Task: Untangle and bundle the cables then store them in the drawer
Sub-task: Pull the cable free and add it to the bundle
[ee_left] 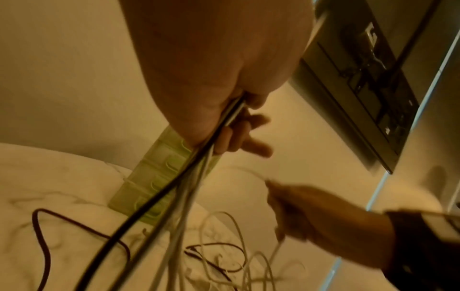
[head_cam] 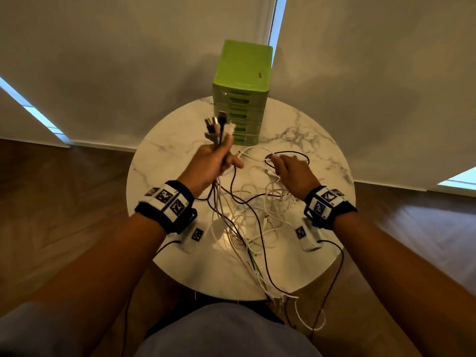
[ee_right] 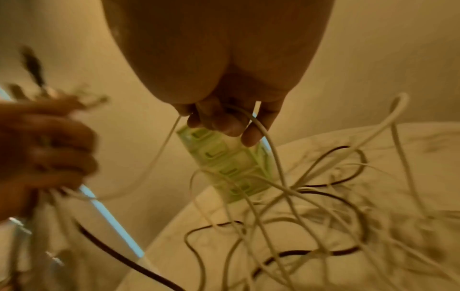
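Left hand (head_cam: pixel 208 163) raised above the table (head_cam: pixel 164 150), in front of the drawer unit (head_cam: pixel 240 99). Fist clenched round a bunch of cables (head_cam: pixel 247 215); plug ends (head_cam: pixel 219 123) stick up out of the top of the fist, fanned, level with the middle drawers. Index finger points out loose toward the right hand. In the left wrist view the gripped strands, one dark and several white, run straight down from the palm (ee_left: pixel 216 65) to the tabletop.

Right hand (head_cam: pixel 291 171) lower, to the right of the drawer unit's foot, over the pile. In the right wrist view its fingers (ee_right: pixel 224 122) are curled round a white cable (ee_right: pixel 268 141) that runs on down into the tangle; a second thin white strand leaves the hand and arcs across to the left fist.

Most of the cable lies slack on the table between the two wrists: white loops crossed by a dark maroon lead, knotted together. A sheaf of strands runs from the fist to the table's near edge, farthest from the drawer unit, and hangs over it toward the person's lap.

Drawer unit green, all visible drawers closed, standing at the table's far edge. Bare marble shows left and right of it. Round top, wooden floor (head_cam: pixel 64 189) all round.
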